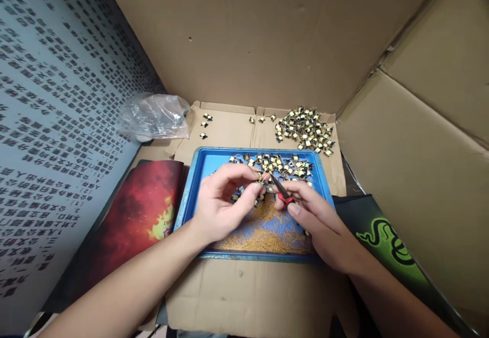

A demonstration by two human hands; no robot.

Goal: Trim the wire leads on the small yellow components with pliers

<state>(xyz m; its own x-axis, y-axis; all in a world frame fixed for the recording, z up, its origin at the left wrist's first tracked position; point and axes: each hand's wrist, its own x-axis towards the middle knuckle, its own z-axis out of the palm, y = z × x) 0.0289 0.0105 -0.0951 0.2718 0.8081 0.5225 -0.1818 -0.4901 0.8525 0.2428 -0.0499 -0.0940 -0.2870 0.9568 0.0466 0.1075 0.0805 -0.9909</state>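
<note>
Above the blue tray (187, 203), my left hand (221, 203) pinches a small wire-leaded coil component (261, 179) between thumb and fingers; the fingertips partly cover it. My right hand (319, 221) grips red-handled snips (283, 195), their dark pointed blades aimed up and left, close to the held part. Whether the blades touch a wire, I cannot tell. Beneath the hands, many similar black components with yellow tops (277, 162) lie heaped in the tray's far half. Fine copper-coloured wire clippings (263, 243) are strewn over its near half.
A pile of the same components (305, 129) sits on the cardboard behind the tray, with several loose ones to its left. A clear plastic bag (156, 116) lies at back left. Cardboard walls (260, 37) rise behind and right; a printed sheet (69, 98) stands left. Mats flank the tray.
</note>
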